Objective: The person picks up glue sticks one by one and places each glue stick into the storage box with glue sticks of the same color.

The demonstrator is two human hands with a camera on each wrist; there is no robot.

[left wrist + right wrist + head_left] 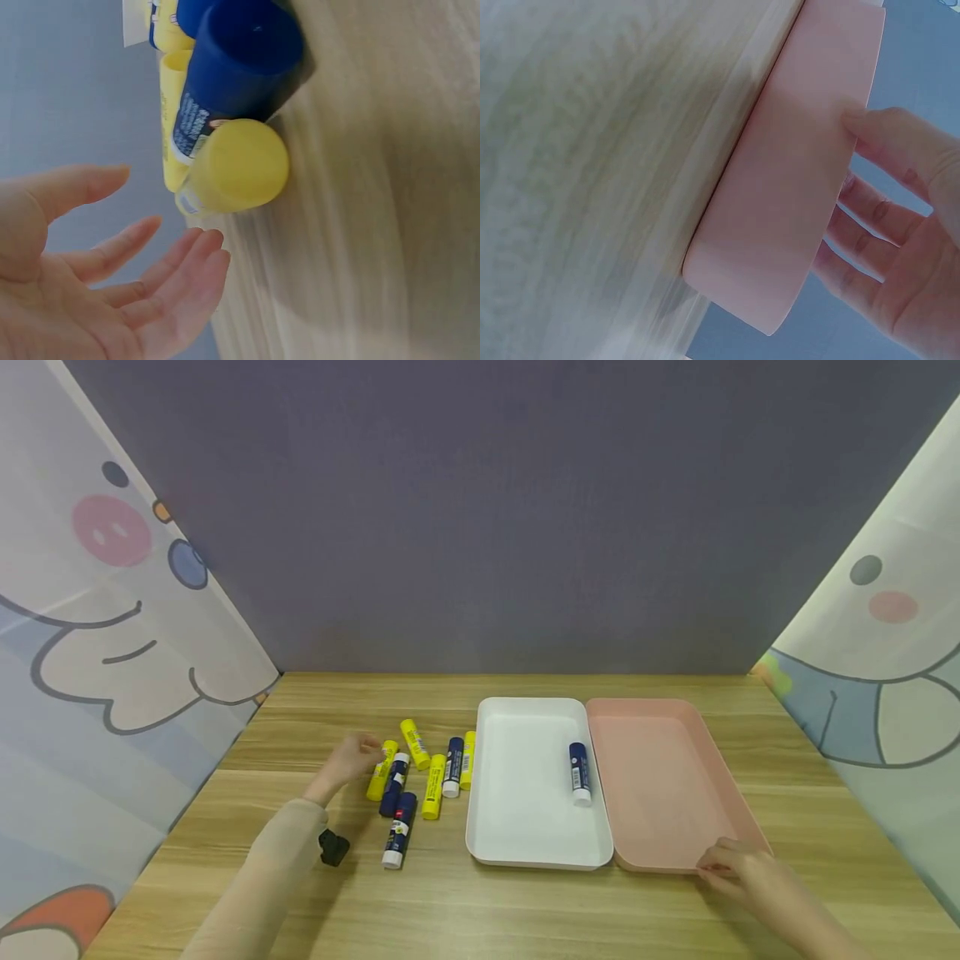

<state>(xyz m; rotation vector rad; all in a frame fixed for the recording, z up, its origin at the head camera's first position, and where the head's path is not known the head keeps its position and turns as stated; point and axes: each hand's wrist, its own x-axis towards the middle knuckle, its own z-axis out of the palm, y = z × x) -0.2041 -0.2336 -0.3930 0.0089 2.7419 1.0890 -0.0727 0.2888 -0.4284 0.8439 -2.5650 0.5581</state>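
Observation:
My left hand is at the left end of a group of glue sticks, closest to a yellow glue stick. In the left wrist view its fingers are spread and relaxed beside that yellow stick's end, with nothing between them. A dark blue glue stick lies right alongside. At the near edge of the pink tray, my right hand grips the rim. The right wrist view shows the thumb on the tray's outer wall and the other fingers behind the rim.
A white tray stands against the pink one, with a blue glue stick inside. Several more yellow and blue sticks lie to its left. A small black object is by the left sleeve. A grey wall rises behind the wooden table.

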